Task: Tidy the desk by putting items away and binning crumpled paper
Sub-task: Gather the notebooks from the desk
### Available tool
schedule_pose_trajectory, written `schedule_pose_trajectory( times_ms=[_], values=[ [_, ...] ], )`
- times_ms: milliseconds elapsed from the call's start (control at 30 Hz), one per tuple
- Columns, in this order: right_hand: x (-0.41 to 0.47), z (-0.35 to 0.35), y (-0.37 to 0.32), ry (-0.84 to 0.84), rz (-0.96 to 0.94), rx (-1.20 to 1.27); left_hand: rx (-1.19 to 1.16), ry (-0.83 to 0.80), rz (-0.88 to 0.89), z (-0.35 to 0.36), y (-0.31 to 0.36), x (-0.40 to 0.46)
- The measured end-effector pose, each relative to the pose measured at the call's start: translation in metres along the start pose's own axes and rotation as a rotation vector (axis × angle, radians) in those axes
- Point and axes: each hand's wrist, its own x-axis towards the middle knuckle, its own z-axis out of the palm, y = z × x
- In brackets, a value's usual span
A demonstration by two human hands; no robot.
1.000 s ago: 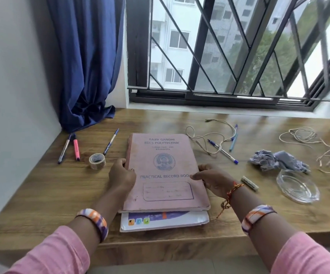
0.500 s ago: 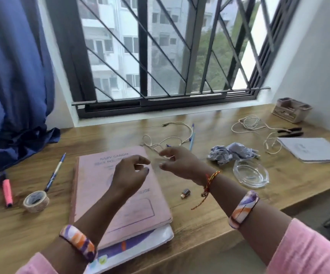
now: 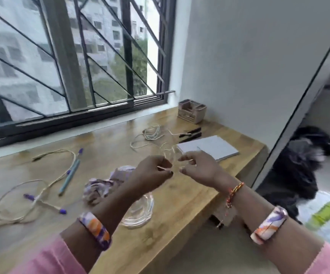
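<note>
Both hands, left (image 3: 150,175) and right (image 3: 199,168), pinch cord (image 3: 167,153); strand end (image 3: 163,168) crosswise.

glass dish (image 3: 140,212) half hidden by forearm — crumpled paper (image 3: 100,186) blurred.

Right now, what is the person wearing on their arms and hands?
Pink sleeves on both arms. Each wrist has a wide band patterned in white, orange and purple: left, right. The right wrist also has a red and yellow thread bracelet with loose hanging ends.
</note>
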Motion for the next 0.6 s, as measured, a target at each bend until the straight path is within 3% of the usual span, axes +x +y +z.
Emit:
schedule_pose_trajectory(
  times_ms=[233,367,500,600],
  values=[
    [0.036,-0.056,0.129,-0.139,0.17,-0.123,0.686,-0.218,0.066,0.114,0.009,0.109],
    [0.057,-0.061,0.177,-0.204,0.212,-0.134,0.802,-0.27,0.022,0.14,-0.001,0.145],
    [0.071,-0.065,0.203,-0.096,0.302,-0.085,0.849,-0.275,0.105,0.146,-0.009,0.142],
    [0.084,-0.067,0.228,0.055,0.519,0.148,0.81,-0.078,0.255,0.159,-0.02,0.125]
  ],
)
